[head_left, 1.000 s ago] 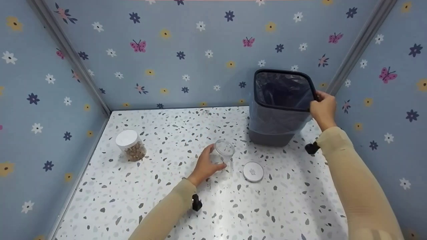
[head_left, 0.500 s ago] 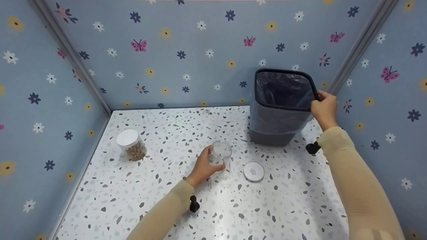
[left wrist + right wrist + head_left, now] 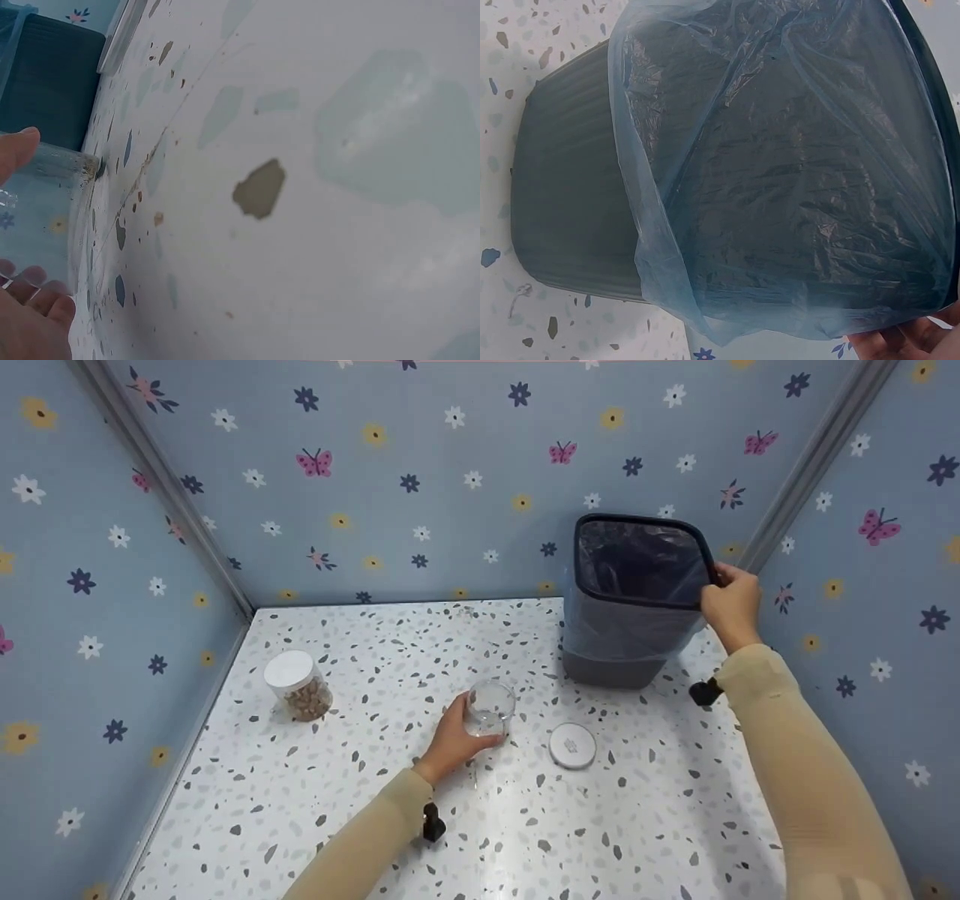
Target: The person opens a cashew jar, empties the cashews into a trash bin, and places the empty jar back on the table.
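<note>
My left hand holds a clear, uncapped jar, thumb on one side and fingers round the other. Nothing shows inside the jar. In the left wrist view the jar's base is at the tabletop; whether it rests fully there I cannot tell. At the back right, my right hand grips the black rim of a grey trash can, which is lined with a translucent bluish bag. A round white lid lies flat on the table, right of the jar.
A second clear jar, capped in white and partly filled with brown nut-like pieces, stands on the left of the speckled white table. Flower-patterned blue panels enclose the back and sides. The trash can stands close to the back panel.
My left hand has moved the clear jar slightly left and toward me, and the jar now looks more upright. My right hand keeps its grip on the trash can's rim.
</note>
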Available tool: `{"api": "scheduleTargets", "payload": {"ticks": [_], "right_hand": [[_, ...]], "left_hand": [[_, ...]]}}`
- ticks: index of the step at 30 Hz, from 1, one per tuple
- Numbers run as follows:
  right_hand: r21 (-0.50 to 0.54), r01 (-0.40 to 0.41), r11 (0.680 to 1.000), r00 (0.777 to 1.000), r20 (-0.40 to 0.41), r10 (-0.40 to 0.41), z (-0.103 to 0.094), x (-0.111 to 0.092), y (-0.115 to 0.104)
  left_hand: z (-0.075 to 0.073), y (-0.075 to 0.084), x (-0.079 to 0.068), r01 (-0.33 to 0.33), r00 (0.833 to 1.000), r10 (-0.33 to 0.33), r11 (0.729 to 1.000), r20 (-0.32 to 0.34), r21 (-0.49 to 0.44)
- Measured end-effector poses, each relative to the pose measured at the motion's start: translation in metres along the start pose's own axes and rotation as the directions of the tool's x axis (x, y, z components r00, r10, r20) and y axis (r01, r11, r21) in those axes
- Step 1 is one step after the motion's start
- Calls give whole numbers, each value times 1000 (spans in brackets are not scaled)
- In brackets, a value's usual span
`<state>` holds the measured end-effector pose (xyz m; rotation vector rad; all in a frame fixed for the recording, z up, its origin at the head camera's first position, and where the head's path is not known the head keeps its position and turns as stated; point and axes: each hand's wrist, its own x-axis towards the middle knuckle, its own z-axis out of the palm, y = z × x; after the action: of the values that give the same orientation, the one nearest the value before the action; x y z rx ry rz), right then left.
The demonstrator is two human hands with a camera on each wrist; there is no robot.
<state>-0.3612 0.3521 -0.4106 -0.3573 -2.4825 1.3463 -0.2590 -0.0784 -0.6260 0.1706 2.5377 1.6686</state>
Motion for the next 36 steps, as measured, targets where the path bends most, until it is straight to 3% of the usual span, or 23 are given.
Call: {"api": "scheduleTargets", "payload": {"ticks": [21, 36], "right_hand": [[-5, -27, 1000, 1000, 3, 27, 0, 3, 0], [-18, -62, 998, 998, 31, 63, -1, 2, -2]], "left_hand": [[0, -9, -3, -9, 1000, 9, 1000, -1, -20], [-16, -12, -13, -6, 1000, 6, 1000, 28, -18]]}}
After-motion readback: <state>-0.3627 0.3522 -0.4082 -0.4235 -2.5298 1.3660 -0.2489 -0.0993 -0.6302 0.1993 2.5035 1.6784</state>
